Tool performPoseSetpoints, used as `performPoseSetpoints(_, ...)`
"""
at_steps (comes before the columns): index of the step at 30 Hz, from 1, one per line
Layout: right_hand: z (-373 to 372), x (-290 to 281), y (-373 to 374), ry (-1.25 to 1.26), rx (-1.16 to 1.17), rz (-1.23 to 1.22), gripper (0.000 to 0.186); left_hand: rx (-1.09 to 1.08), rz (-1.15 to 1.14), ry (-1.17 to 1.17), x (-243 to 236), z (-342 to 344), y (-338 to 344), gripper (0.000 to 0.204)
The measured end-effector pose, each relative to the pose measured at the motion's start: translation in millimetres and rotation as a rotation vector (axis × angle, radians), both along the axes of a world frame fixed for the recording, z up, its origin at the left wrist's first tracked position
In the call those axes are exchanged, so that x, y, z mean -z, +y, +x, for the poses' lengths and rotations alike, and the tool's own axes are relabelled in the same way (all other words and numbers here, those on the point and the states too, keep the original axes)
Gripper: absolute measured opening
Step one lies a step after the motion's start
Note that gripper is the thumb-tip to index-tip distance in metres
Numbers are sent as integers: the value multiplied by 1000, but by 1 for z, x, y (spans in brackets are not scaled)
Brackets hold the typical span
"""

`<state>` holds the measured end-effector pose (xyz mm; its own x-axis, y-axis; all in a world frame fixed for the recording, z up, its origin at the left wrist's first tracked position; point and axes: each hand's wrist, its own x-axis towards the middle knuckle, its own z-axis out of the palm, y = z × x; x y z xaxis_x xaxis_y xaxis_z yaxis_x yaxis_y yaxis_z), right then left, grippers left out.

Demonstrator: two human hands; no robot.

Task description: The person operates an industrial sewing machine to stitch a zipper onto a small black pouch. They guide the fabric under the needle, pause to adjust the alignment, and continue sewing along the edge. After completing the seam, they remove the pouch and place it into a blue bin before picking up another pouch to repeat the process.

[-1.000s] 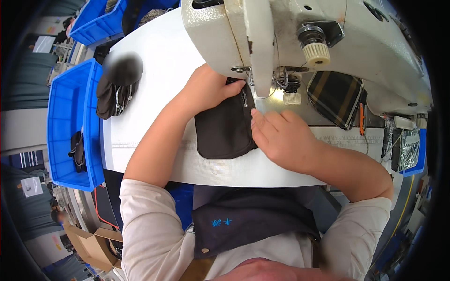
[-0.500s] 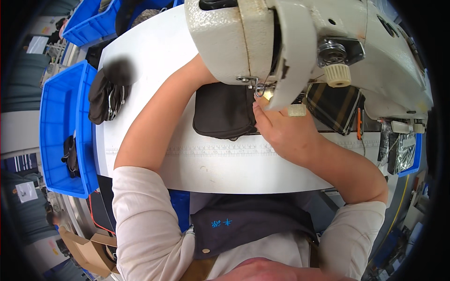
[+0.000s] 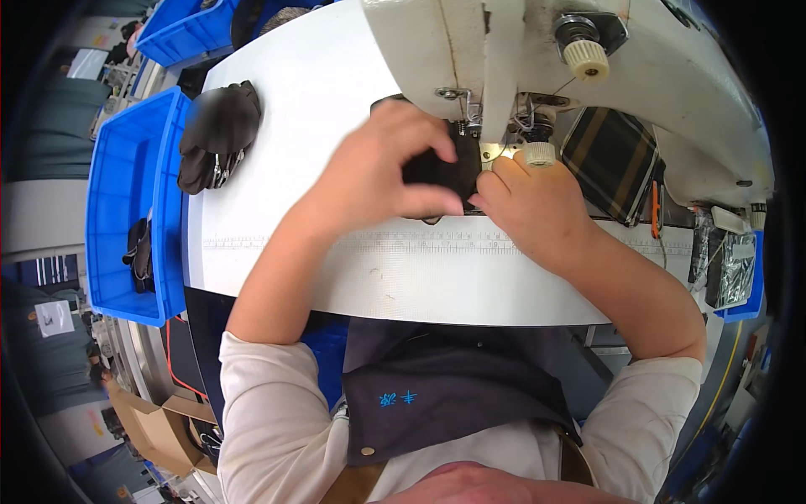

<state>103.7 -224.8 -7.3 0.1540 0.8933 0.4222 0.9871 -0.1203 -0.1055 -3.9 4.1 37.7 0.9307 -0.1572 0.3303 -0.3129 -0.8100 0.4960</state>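
While the left hand (image 3: 379, 166) arches open, the right hand (image 3: 539, 208) pinches the pouch (image 3: 443, 174). Keep its edge flat beneath the sewing machine (image 3: 684, 109).

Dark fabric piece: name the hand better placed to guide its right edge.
Probably the right hand: it's at that edge; the left hand arches over the dark fabric piece, farther left.

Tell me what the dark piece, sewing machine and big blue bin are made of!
Dark piece: maybe matte fabric; it barely shines, though much is hidden. Sewing machine: likely painted metal; its cream coat gleams. Big blue bin: probably smooth plastic; even colour, moulded-looking rim.
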Motion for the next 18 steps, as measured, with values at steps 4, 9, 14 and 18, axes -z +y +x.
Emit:
performPoseSetpoints(4,-1,1,-3,1,-39,53,10,-3,164,76,7,-8,-20,43)
performPoseSetpoints(9,-3,4,-6,-36,-91,47,10,18,152,146,9,-8,-14,48)
performPoseSetpoints(14,-7,-3,-10,4,-96,-11,14,7,131,137,13,-9,-18,46)
performPoseSetpoints(18,-5,-4,-10,5,-123,-9,18,-5,119,124,12,-8,-18,45)
